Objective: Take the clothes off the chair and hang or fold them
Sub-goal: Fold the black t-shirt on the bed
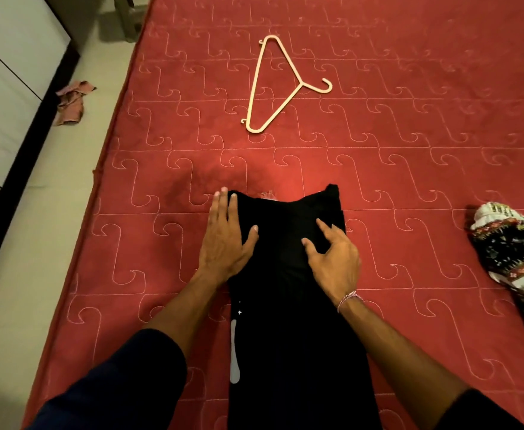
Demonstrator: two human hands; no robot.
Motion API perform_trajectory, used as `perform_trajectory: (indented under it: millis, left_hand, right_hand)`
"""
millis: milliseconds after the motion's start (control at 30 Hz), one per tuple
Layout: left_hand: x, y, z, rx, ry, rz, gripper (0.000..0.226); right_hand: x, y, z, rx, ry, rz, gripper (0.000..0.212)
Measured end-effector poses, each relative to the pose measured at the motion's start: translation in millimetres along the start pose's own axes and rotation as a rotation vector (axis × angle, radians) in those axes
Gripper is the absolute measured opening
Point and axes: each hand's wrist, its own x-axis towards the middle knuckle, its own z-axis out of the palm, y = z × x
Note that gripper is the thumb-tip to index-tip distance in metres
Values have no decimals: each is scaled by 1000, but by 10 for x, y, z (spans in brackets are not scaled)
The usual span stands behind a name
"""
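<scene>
- Centrally, black garment (pixel 288 274) lies folded lengthwise on red bed (pixel 409 135).
- Left hand (pixel 223 240) presses flat on its left edge, fingers straight, together.
- Right hand (pixel 335 259) rests on it, fingers spread.
- Hanger (pixel 256 88) lies beyond, apart.

text: none legible | black garment (pixel 288 274): white marks only

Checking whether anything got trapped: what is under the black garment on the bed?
Only the red quilted mattress shows around the long black garment. Both the left hand and right hand rest on top; anything beneath is covered.
</scene>
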Motion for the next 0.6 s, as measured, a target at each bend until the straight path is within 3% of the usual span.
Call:
perform_trajectory:
  millis: [100,167,333,467,600]
  left_hand:
    - [91,5,-105,-168,184,-259,58]
    - [216,-56,-170,-345,213,-385,38]
    - [459,-289,-400,-811,-23,-530,13]
    - [405,-379,-484,-1058,-135,-525,19]
    - [375,-462,-429,-1075,-131,-546,20]
  right_hand:
    - [6,-89,-15,-266,108,-87,54]
    - [59,-228,54,-326,160,-242,51]
    - [416,-793,428,-178,-172,-575,44]
    - [696,-1144,684,-252,-308,-583,39]
    - [818,-1328,812,-443,-331,-472,52]
